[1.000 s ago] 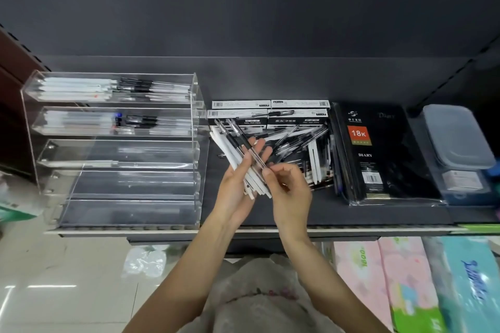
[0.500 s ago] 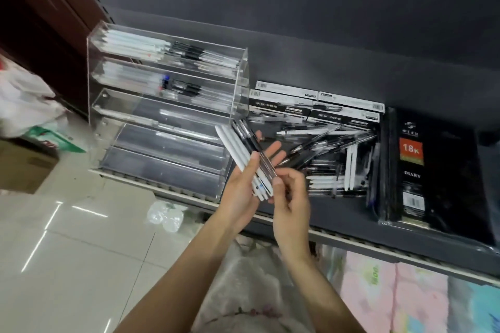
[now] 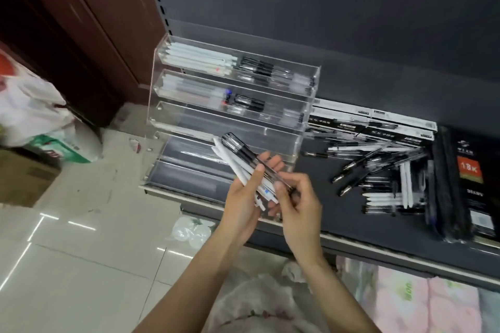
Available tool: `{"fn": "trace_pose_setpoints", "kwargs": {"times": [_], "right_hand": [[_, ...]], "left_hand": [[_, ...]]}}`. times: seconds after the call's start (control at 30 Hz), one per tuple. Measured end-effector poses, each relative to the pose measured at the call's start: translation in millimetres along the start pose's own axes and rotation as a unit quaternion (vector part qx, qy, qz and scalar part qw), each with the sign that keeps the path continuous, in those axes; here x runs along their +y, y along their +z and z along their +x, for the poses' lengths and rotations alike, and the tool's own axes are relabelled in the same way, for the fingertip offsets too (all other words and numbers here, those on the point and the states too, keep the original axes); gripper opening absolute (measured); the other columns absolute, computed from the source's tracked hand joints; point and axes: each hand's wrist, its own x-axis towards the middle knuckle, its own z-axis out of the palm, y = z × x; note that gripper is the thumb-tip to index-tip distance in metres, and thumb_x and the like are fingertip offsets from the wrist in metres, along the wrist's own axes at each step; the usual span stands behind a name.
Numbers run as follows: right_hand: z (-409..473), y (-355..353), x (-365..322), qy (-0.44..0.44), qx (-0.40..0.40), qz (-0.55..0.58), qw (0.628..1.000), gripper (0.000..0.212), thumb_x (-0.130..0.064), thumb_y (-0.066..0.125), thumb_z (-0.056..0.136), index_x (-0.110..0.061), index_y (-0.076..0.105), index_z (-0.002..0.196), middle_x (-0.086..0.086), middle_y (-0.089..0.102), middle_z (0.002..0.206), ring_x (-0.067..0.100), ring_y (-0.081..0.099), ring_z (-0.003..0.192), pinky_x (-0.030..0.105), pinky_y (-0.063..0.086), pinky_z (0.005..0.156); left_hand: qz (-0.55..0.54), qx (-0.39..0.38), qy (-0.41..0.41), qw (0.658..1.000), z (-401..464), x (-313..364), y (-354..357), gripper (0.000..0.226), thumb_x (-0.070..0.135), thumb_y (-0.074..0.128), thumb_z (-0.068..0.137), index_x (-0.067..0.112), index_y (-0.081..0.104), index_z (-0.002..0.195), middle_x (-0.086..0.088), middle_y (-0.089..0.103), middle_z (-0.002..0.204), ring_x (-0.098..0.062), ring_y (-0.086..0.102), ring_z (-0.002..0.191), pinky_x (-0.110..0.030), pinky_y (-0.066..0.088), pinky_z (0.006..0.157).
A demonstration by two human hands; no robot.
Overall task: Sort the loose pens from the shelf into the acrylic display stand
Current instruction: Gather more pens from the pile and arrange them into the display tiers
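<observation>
My left hand (image 3: 243,194) grips a bundle of pens (image 3: 238,157), several white ones and a clear black-ink one, fanned up toward the acrylic display stand (image 3: 297,143). My right hand (image 3: 300,200) pinches the lower end of the clear black pen in that bundle. The stand has tiered trays; its top two tiers hold white and black pens, while the lower tiers look bare. A pile of loose pens (image 3: 378,170) lies on the dark shelf (image 3: 338,219) to the right of my hands.
Black-and-white pen boxes (image 3: 373,121) lie behind the loose pile. A black diary (image 3: 470,184) in plastic wrap lies at the right edge. Left of the stand stand a brown cabinet (image 3: 94,21) and plastic bags (image 3: 35,111) on the tiled floor. Tissue packs (image 3: 405,297) sit below the shelf.
The view has swung left and tilted, so the stand now sits behind my hands. Both hands, still holding the pen bundle, have moved left from the loose pile toward the stand's lower tiers.
</observation>
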Motion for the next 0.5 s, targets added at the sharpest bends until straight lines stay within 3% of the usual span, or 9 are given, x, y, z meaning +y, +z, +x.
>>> {"fn": "trace_pose_setpoints", "kwargs": {"times": [0.17,0.27,0.4,0.5], "right_hand": [[8,68,-7,-0.020,-0.006,-0.175,0.984,0.011,-0.026,0.061,0.090,-0.019,0.058,0.098,-0.013,0.066,0.090,0.004,0.063,0.081,0.034,0.053,0.074],[19,90,-21,-0.041,0.002,-0.249,0.968,0.012,-0.030,0.064,0.087,-0.021,0.060,0.093,-0.012,0.065,0.091,0.002,0.061,0.083,0.025,0.051,0.074],[26,95,-42,-0.059,0.004,-0.244,0.968,0.009,-0.014,0.072,0.082,-0.016,0.066,0.089,-0.010,0.067,0.079,0.001,0.060,0.071,0.013,0.046,0.066],[44,73,-59,-0.124,0.081,-0.335,0.930,0.008,-0.018,0.073,0.081,-0.015,0.068,0.087,-0.009,0.066,0.080,0.002,0.057,0.068,0.013,0.045,0.065]], "left_hand": [[0.017,-0.023,-0.038,0.999,16,54,-59,0.025,0.007,0.042,0.098,0.007,0.060,0.115,-0.007,0.071,0.111,-0.018,0.064,0.109,-0.030,0.052,0.094],[0.033,-0.050,-0.060,0.996,24,76,-76,0.024,0.008,0.042,0.098,0.009,0.062,0.112,-0.004,0.071,0.109,-0.015,0.065,0.107,-0.030,0.051,0.095],[0.046,-0.073,-0.075,0.993,31,91,-81,0.027,0.010,0.043,0.098,0.009,0.060,0.119,-0.004,0.068,0.118,-0.016,0.062,0.113,-0.027,0.052,0.092],[0.032,-0.088,-0.066,0.993,40,103,-86,0.027,0.010,0.041,0.099,0.012,0.058,0.119,-0.004,0.067,0.120,-0.016,0.061,0.114,-0.026,0.050,0.095]]}}
